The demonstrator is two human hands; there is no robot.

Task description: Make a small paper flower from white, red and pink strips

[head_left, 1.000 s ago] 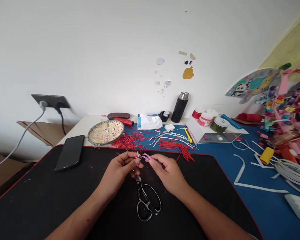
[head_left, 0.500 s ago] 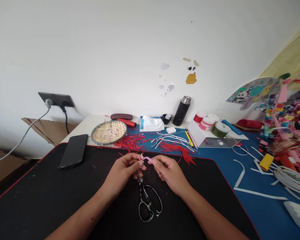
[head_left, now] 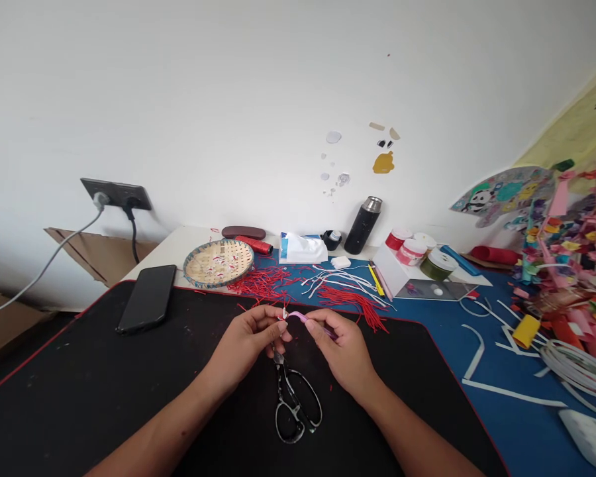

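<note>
My left hand is closed, thumb and fingertips pinching a small knotted piece of red and white cord. Between the thumb and fingers of my right hand is a slim, curved purple piece. Its tip reaches toward the cord; whether they touch is too small to tell. Part of the purple piece is hidden by my fingers, and its kind is unclear. Black-handled scissors lie on the black mat just below my left hand, which covers part of their blades.
Behind my hands are a woven basket of small red-white pieces, cut red cords, white cords, a tissue pack and a black flask. A phone lies left; white strips and coiled tubing lie right.
My right hand has shifted its hold slightly, and more of the purple piece now shows past the right thumb. The left hand keeps its pinch on the cord. The camera view has tilted a little.
</note>
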